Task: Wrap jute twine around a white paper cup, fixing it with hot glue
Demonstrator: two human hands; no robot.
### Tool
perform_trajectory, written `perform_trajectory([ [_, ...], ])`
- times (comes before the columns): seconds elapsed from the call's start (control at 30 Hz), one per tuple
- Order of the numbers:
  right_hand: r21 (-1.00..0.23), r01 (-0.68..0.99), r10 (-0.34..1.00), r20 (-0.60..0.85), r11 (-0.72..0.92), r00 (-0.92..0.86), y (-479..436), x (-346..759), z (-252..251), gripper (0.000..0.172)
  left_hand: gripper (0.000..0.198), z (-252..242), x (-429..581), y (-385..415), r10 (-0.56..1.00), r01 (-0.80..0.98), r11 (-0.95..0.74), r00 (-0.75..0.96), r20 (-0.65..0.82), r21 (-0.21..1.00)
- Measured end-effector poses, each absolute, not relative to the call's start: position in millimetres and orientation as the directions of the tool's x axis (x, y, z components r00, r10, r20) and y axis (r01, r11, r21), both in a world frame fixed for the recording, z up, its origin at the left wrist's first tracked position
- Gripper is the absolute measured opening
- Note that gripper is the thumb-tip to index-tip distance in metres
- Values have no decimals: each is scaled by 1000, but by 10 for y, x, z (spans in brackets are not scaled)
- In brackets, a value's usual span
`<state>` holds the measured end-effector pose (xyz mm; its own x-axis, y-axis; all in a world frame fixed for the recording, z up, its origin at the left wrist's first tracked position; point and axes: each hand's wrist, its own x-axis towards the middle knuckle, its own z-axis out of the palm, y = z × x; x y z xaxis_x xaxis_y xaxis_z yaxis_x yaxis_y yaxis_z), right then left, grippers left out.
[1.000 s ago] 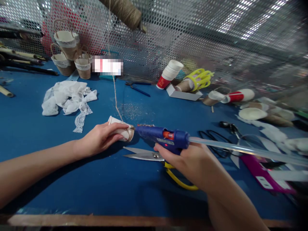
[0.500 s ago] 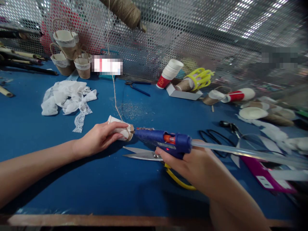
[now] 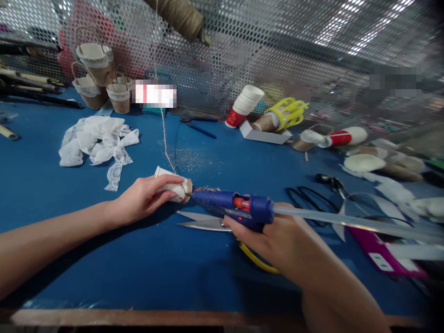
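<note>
My left hand (image 3: pixel 144 199) is wrapped round a small white paper cup (image 3: pixel 172 184) lying on its side on the blue table (image 3: pixel 138 268). Brown twine is wound on the cup's narrow end, and a twine strand (image 3: pixel 164 134) rises from it to a spool (image 3: pixel 180 17) above. My right hand (image 3: pixel 277 240) grips a blue hot glue gun (image 3: pixel 236 206) with a clear glue stick (image 3: pixel 347 221) trailing to the right. The gun's nozzle touches the cup's twine-wrapped end.
Yellow-handled scissors (image 3: pixel 215 225) lie under the gun. White lace scraps (image 3: pixel 97 141) lie at the left, finished twine-wrapped cups (image 3: pixel 99 76) at the back left, stacked paper cups (image 3: pixel 244 105) by the perforated metal screen (image 3: pixel 277 51). Black scissors (image 3: pixel 312 199) and a purple item (image 3: pixel 381 249) lie at the right.
The glue gun has dropped slightly and its nozzle has edged left onto the cup's wrapped end. My left hand and the cup have stayed put.
</note>
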<state>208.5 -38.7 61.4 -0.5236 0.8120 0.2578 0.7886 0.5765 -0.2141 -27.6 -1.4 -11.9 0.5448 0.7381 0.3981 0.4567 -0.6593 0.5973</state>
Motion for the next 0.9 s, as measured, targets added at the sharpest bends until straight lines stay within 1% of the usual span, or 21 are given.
perform_trajectory([
  [0.3, -198, 783, 800, 277, 589, -532, -393, 2081, 632, 24, 26, -96, -267, -13, 734, 451, -664, 546, 405, 596],
  [0.47, -206, 795, 814, 270, 570, -514, -394, 2096, 603, 24, 26, -111, -270, -13, 734, 455, -665, 542, 408, 592],
  [0.8, -186, 815, 826, 271, 549, -494, -398, 2101, 592, 22, 27, -110, -274, -17, 737, 453, -660, 544, 400, 599],
  [0.9, -208, 818, 835, 268, 537, -480, -386, 2099, 595, 24, 26, -99, -269, -20, 744, 463, -651, 544, 387, 601],
])
